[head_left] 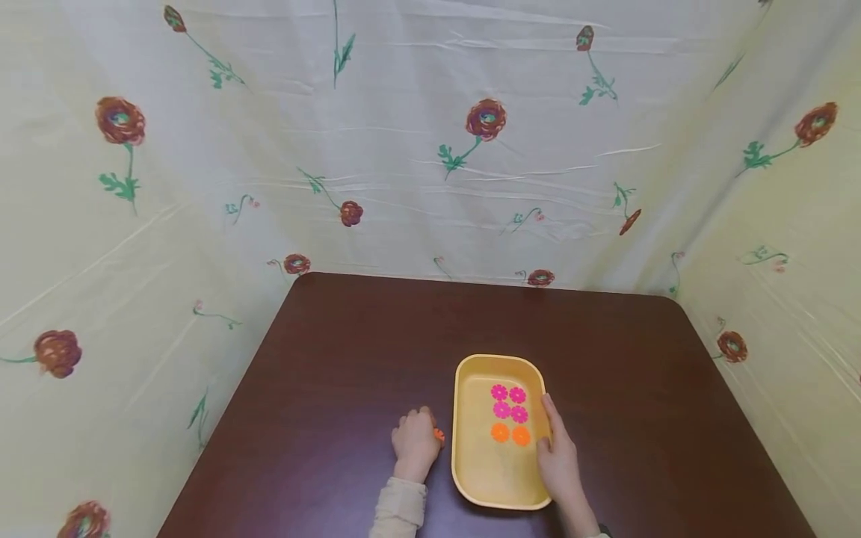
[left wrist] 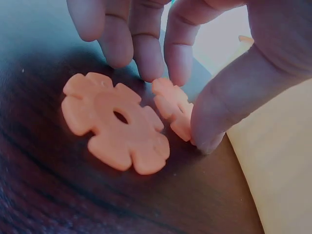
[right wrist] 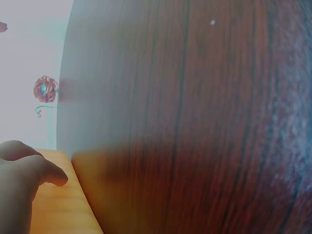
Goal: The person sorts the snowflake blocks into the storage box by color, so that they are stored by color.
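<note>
A yellow tray (head_left: 471, 478) lies on the brown table (head_left: 350, 351) with several pink flower discs (head_left: 508, 402) and two orange flower discs (head_left: 510, 434) in it. My left hand (head_left: 430, 427) is on the table against the tray's left wall. In the left wrist view, my left hand (left wrist: 185, 97) pinches a tilted orange flower disc (left wrist: 170, 105) between thumb and forefinger. A second orange disc (left wrist: 114, 126) lies flat beside it. My right hand (head_left: 548, 426) holds the tray's right rim, thumb over the edge; one of its fingers (right wrist: 34, 163) lies on the rim (right wrist: 63, 204).
Floral cloth walls (head_left: 430, 149) enclose the table at the back and on both sides. Bare tabletop stretches beyond the tray and to its right (right wrist: 195, 97). The table's left edge runs close to my left sleeve (head_left: 400, 508).
</note>
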`<state>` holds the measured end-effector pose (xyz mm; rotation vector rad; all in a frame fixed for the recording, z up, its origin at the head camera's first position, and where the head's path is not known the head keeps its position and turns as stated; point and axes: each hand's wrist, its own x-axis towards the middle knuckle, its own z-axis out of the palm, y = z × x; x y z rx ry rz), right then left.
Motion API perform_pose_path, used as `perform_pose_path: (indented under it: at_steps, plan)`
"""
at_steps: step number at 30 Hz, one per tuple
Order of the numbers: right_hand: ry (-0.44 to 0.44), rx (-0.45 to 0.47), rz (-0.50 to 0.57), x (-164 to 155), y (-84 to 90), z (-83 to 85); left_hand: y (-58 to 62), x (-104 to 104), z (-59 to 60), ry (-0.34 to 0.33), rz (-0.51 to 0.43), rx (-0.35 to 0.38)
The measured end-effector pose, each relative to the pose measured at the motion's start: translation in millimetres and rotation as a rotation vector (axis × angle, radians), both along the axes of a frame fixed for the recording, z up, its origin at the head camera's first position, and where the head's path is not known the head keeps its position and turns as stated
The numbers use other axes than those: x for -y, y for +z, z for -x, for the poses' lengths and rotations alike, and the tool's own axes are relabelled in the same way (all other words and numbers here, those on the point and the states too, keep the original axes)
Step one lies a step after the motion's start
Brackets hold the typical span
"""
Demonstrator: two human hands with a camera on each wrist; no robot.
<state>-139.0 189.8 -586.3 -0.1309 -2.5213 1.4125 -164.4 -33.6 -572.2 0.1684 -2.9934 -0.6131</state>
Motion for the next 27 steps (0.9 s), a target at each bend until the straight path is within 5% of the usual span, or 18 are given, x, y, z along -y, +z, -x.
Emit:
perform_pose_path:
  at_steps: [19, 27]
  plan:
    - [0.004, -0.025, 0.0, -2.7, -0.6, -0.7, 2.6, 4.1, 2.1, 0.004, -0.129, -0.031]
    - [0.018, 0.002, -0.007, -2.5, 1.7, -1.0, 19.8, 7.9, 5.1, 0.039, -0.232, -0.056]
